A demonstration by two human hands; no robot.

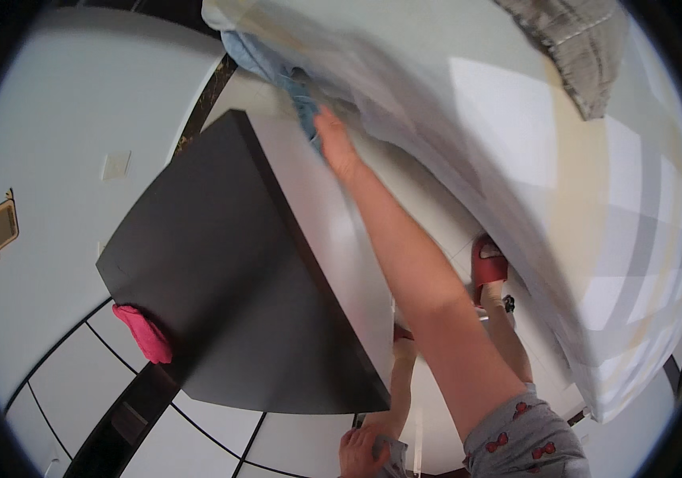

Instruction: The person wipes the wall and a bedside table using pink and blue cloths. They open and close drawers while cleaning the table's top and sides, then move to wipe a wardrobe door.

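Note:
My right hand (336,146) reaches far out over the gap between a dark-topped cabinet (245,263) and a bed. Its fingers are closed around a blue denim garment (300,98), whose upper part lies along the bed's edge; the fingertips are partly hidden. Low in the picture, my left hand (362,451) is beside my left leg with its fingers bent. Grey fabric (397,457) shows next to it, and whether the hand grips anything is unclear. The bed's checked sheet (579,197) hangs down on the right.
Grey-brown trousers or a similar garment (585,54) lie on the bed. A pink cloth (142,334) hangs at the cabinet's left corner. My foot in a red slipper (489,263) stands on the tiled floor (436,215) between bed and cabinet. The wall bears a switch plate (116,165).

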